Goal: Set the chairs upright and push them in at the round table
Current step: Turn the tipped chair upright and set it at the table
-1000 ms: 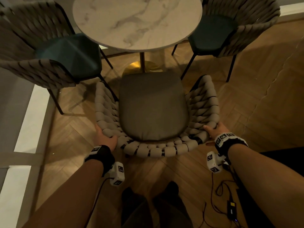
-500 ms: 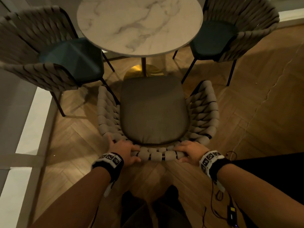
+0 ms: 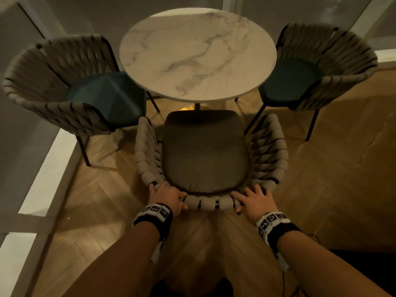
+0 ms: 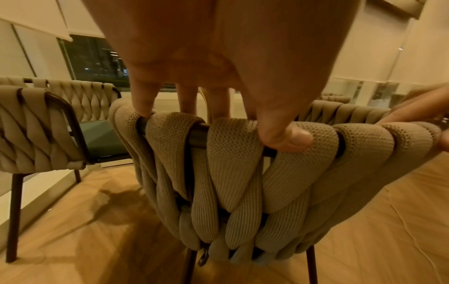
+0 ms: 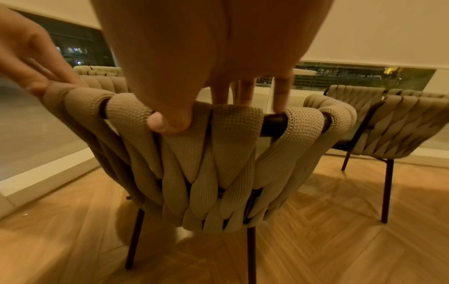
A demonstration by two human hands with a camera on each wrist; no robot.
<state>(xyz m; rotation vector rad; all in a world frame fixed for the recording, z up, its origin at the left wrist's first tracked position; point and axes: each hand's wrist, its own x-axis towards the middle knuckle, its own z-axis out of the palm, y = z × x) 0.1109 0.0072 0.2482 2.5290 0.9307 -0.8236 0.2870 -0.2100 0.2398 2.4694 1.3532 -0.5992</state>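
Observation:
The near woven chair [image 3: 203, 151] with a brown cushion stands upright, its seat front close to the round marble table [image 3: 197, 54]. My left hand [image 3: 166, 195] grips the chair's top back rail left of centre, and my right hand [image 3: 251, 199] grips it right of centre. In the left wrist view my left hand [image 4: 218, 57] has its fingers hooked over the rail [image 4: 199, 134] and the thumb on the near side. The right wrist view shows my right hand [image 5: 206, 48] holding the woven backrest [image 5: 218, 163] the same way.
Two more upright woven chairs with dark green seats flank the table, one on the left [image 3: 75, 88] and one on the right [image 3: 317, 67]. A pale ledge [image 3: 42, 179] runs along the left. A thin cable [image 4: 408, 226] lies on the wooden floor at the right.
Both hands moved from the sides of the backrest to the middle of the top rail. The chair has slid forward, closer to the table edge.

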